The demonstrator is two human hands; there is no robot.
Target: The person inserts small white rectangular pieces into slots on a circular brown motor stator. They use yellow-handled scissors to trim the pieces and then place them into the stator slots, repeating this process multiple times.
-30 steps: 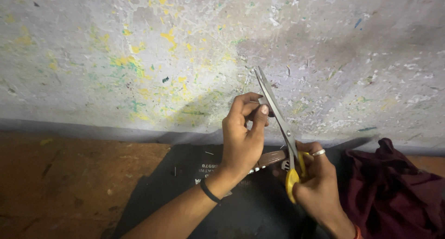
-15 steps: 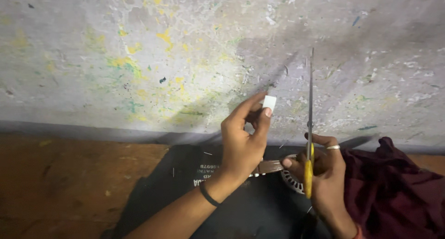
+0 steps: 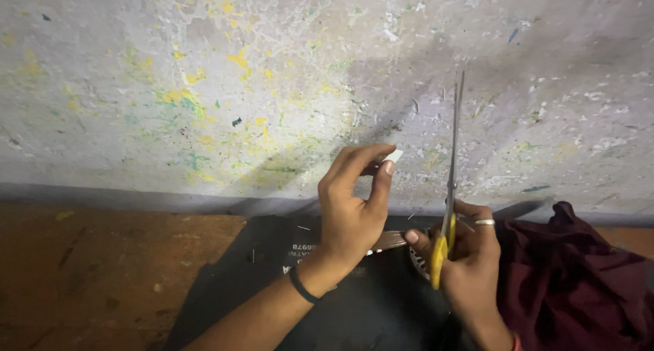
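A small white rectangular scrap (image 3: 393, 156) sits pinched between thumb and fingertips of the left hand (image 3: 353, 208), raised before the paint-flecked grey wall (image 3: 204, 85). Just beside it, the right hand (image 3: 463, 256) grips yellow-handled steel scissors (image 3: 449, 187), blades together, pointing up. Black fabric (image 3: 272, 276) lies below; dark maroon cloth (image 3: 579, 276) is bunched at the right.
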